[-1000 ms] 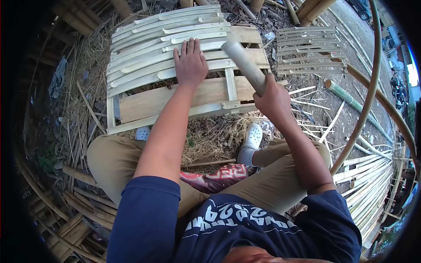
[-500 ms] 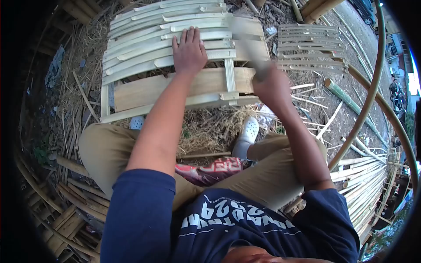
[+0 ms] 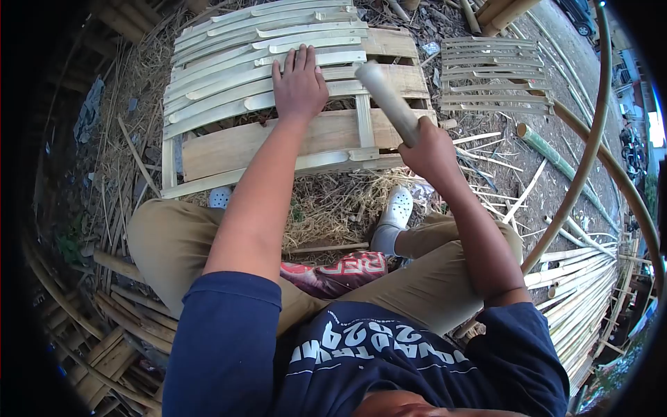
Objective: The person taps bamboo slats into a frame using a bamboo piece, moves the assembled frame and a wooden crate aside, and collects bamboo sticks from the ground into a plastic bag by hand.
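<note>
My left hand (image 3: pixel 300 85) lies flat with its fingers spread on the pale bamboo slats (image 3: pixel 229 83) of a panel. The slats run side by side over a wooden board (image 3: pixel 257 141) and a crosspiece (image 3: pixel 364 119) near the panel's right side. My right hand (image 3: pixel 432 151) grips a pale, round wooden stick (image 3: pixel 388 103) by its lower end. The stick tilts up and to the left, its far end over the panel's right part. Whether it touches the slats, I cannot tell.
A smaller slatted panel (image 3: pixel 493 76) lies on the ground at the upper right. Beside it are a green bamboo pole (image 3: pixel 549 158) and curved poles (image 3: pixel 590 146). Many split bamboo strips (image 3: pixel 577 278) are stacked at the right. Straw (image 3: pixel 326 212) covers the ground between my feet.
The stick was blurred by motion half a second ago and now shows sharply, its tip a little lower. My left hand stays on the slats. The whole view has shifted slightly.
</note>
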`<move>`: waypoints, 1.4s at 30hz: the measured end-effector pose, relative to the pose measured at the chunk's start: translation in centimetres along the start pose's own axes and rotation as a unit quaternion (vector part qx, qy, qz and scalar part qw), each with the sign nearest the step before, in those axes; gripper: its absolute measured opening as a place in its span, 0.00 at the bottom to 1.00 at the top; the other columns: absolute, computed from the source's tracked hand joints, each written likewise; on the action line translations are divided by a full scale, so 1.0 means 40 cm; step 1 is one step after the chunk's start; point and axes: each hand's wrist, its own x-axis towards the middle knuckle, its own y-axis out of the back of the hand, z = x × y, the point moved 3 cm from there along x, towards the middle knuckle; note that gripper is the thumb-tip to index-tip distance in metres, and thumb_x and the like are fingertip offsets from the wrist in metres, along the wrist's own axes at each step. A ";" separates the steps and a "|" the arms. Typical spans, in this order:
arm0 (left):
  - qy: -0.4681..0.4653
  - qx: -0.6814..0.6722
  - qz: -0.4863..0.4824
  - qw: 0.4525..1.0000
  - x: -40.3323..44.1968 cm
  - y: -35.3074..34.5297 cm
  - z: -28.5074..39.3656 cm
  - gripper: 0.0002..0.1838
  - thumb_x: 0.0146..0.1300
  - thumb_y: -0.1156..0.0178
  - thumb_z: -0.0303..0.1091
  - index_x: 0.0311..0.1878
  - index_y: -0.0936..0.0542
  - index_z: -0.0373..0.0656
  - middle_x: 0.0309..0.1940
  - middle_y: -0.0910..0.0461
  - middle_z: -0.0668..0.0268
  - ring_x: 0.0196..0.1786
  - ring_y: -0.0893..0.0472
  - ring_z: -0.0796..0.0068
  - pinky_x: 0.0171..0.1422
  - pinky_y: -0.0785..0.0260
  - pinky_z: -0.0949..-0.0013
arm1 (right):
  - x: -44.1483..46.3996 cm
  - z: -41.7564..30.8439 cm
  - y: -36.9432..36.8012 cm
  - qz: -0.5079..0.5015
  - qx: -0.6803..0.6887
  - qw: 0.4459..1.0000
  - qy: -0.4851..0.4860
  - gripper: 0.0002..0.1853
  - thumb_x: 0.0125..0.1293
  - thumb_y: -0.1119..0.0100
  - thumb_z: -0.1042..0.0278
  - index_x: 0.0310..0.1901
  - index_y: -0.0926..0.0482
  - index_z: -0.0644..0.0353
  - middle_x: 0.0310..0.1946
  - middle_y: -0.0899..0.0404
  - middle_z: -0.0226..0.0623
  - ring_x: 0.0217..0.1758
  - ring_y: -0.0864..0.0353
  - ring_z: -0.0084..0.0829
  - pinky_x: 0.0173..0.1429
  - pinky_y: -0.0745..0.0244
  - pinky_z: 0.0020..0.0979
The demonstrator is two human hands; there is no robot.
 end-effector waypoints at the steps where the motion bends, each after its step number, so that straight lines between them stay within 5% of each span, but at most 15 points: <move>1: 0.000 -0.002 0.002 1.000 -0.002 0.001 0.001 0.29 0.75 0.57 0.41 0.77 0.32 0.45 0.78 0.34 0.62 0.80 0.37 0.61 0.83 0.52 0.43 | -0.009 -0.023 0.035 0.045 0.028 0.999 -0.001 0.19 0.55 0.32 0.65 0.43 0.24 0.68 0.31 0.15 0.58 0.37 0.13 0.57 0.45 0.18 0.51; 3: 0.002 -0.009 0.006 1.000 0.010 0.000 -0.003 0.29 0.75 0.57 0.41 0.76 0.32 0.45 0.77 0.33 0.62 0.80 0.37 0.61 0.83 0.52 0.43 | -0.025 -0.072 0.103 0.133 0.085 0.987 0.002 0.17 0.55 0.32 0.66 0.42 0.24 0.68 0.31 0.16 0.58 0.37 0.13 0.57 0.45 0.18 0.51; 6: 0.011 -0.020 -0.010 1.000 -0.019 -0.004 -0.003 0.29 0.75 0.57 0.41 0.76 0.32 0.45 0.77 0.33 0.62 0.80 0.37 0.61 0.83 0.52 0.43 | -0.028 -0.065 0.062 0.086 0.007 0.996 -0.023 0.16 0.56 0.33 0.67 0.41 0.25 0.67 0.31 0.16 0.58 0.37 0.13 0.57 0.44 0.18 0.51; 7: 0.009 -0.024 -0.007 1.000 -0.014 -0.003 -0.001 0.29 0.75 0.57 0.41 0.76 0.32 0.45 0.77 0.33 0.62 0.80 0.37 0.61 0.83 0.52 0.43 | -0.013 -0.035 0.020 0.033 -0.041 0.998 0.034 0.16 0.56 0.33 0.68 0.40 0.26 0.66 0.30 0.16 0.57 0.35 0.13 0.57 0.42 0.18 0.50; 11: -0.004 -0.008 0.010 1.000 0.003 -0.001 -0.007 0.29 0.75 0.58 0.40 0.76 0.32 0.45 0.76 0.32 0.62 0.80 0.37 0.61 0.83 0.52 0.43 | -0.018 -0.029 0.023 0.092 -0.005 0.996 0.001 0.17 0.55 0.31 0.67 0.40 0.27 0.66 0.27 0.16 0.54 0.33 0.14 0.56 0.39 0.19 0.51; 21: -0.003 0.000 0.006 1.000 0.001 -0.001 -0.005 0.29 0.75 0.56 0.40 0.77 0.33 0.43 0.77 0.32 0.61 0.80 0.37 0.59 0.83 0.52 0.42 | -0.019 -0.016 -0.005 0.042 -0.021 0.999 0.024 0.17 0.56 0.32 0.65 0.41 0.26 0.66 0.29 0.16 0.56 0.34 0.14 0.56 0.42 0.20 0.52; 24: 0.001 -0.003 -0.010 1.000 0.007 -0.004 -0.001 0.30 0.74 0.56 0.41 0.78 0.34 0.44 0.78 0.34 0.62 0.81 0.38 0.60 0.83 0.54 0.42 | -0.024 -0.050 0.049 0.073 0.029 0.997 -0.018 0.17 0.56 0.32 0.65 0.41 0.26 0.66 0.29 0.16 0.56 0.35 0.14 0.57 0.42 0.20 0.52; 25: 0.006 -0.003 -0.020 1.000 0.005 -0.005 -0.005 0.30 0.74 0.57 0.41 0.78 0.34 0.44 0.78 0.35 0.63 0.81 0.39 0.60 0.84 0.55 0.42 | -0.037 -0.082 0.082 0.189 0.089 0.977 0.030 0.15 0.56 0.33 0.68 0.39 0.26 0.66 0.29 0.16 0.57 0.35 0.13 0.57 0.43 0.19 0.52; 28: -0.014 -0.012 -0.002 1.000 -0.001 0.010 -0.001 0.29 0.75 0.56 0.40 0.76 0.32 0.43 0.77 0.33 0.60 0.80 0.37 0.58 0.82 0.51 0.41 | -0.003 0.007 -0.038 0.006 -0.023 1.000 0.004 0.19 0.53 0.30 0.67 0.41 0.25 0.68 0.33 0.16 0.59 0.37 0.14 0.60 0.44 0.20 0.53; 32: -0.017 -0.012 0.015 1.000 0.002 0.008 -0.003 0.29 0.74 0.55 0.39 0.76 0.32 0.42 0.76 0.32 0.58 0.79 0.36 0.57 0.82 0.51 0.41 | -0.018 -0.045 0.024 0.079 -0.011 0.997 0.016 0.14 0.53 0.33 0.70 0.37 0.26 0.65 0.28 0.16 0.54 0.33 0.13 0.55 0.39 0.18 0.50; 36: -0.009 -0.018 -0.009 1.000 0.004 0.009 0.002 0.31 0.73 0.55 0.41 0.77 0.33 0.42 0.77 0.34 0.59 0.79 0.37 0.57 0.83 0.55 0.40 | -0.008 0.001 -0.015 0.004 -0.041 0.999 0.014 0.18 0.53 0.30 0.66 0.41 0.25 0.66 0.29 0.16 0.55 0.35 0.13 0.56 0.43 0.19 0.52; 42: -0.006 -0.019 -0.021 1.000 0.003 0.023 0.006 0.31 0.74 0.57 0.39 0.78 0.34 0.43 0.78 0.35 0.60 0.80 0.38 0.59 0.84 0.56 0.42 | -0.013 -0.002 -0.008 0.047 0.004 0.999 0.024 0.17 0.53 0.31 0.68 0.39 0.28 0.64 0.28 0.16 0.55 0.32 0.14 0.56 0.39 0.19 0.51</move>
